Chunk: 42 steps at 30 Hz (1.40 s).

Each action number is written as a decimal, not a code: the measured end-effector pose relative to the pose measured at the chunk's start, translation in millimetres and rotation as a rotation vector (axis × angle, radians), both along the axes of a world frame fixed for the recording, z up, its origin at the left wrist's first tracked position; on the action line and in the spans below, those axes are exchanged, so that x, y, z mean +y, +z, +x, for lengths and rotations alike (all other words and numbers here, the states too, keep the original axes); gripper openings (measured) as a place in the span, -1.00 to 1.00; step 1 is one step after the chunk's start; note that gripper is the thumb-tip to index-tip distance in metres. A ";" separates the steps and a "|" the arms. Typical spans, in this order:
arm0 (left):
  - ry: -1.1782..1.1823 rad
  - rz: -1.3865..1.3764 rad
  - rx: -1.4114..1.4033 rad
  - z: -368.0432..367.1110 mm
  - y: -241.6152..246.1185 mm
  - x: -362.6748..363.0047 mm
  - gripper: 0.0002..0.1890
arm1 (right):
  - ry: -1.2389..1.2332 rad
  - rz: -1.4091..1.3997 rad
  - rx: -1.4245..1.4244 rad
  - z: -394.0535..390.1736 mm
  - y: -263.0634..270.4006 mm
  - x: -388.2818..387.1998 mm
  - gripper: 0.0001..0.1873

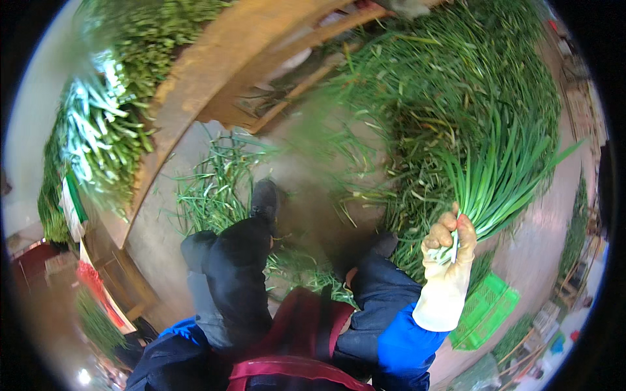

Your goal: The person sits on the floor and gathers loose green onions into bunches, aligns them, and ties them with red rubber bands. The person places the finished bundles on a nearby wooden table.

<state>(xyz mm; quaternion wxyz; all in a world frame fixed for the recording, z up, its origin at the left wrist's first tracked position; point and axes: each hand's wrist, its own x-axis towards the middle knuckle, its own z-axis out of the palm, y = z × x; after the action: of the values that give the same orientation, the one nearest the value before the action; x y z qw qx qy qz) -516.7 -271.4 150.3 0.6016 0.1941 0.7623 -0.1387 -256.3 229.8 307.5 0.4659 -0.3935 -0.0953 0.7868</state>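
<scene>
My right hand (447,237), in a soiled cream glove, grips a bunch of long green allium leaves (494,188) by its pale stem ends. The leaves fan out upward and to the right, over a large heap of similar greens (459,83) on the floor. The pale ends show below my fingers. My left hand is out of view; only part of the blue left sleeve (183,330) shows at lower left. In front of me, between my spread legs, loose leaves (313,278) lie scattered.
A wooden table (195,63) at upper left bears stacked bundles with pale stalk ends (93,127). Leaf scraps (215,190) lie by my left shoe (264,198). A green plastic crate (484,313) stands at right, beyond my right forearm. A blurred patch covers the picture's middle.
</scene>
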 end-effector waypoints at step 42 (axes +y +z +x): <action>1.257 0.847 -0.207 -169.1 142.9 -158.7 -0.55 | 0.727 1.745 -0.312 -346.9 275.3 -78.2 -0.50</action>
<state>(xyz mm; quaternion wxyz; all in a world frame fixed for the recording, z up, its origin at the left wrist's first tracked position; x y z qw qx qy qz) -685.8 -430.1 293.2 0.5098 -0.0500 0.6573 0.5528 -603.1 151.5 582.8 0.3042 0.0455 -0.8251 0.4738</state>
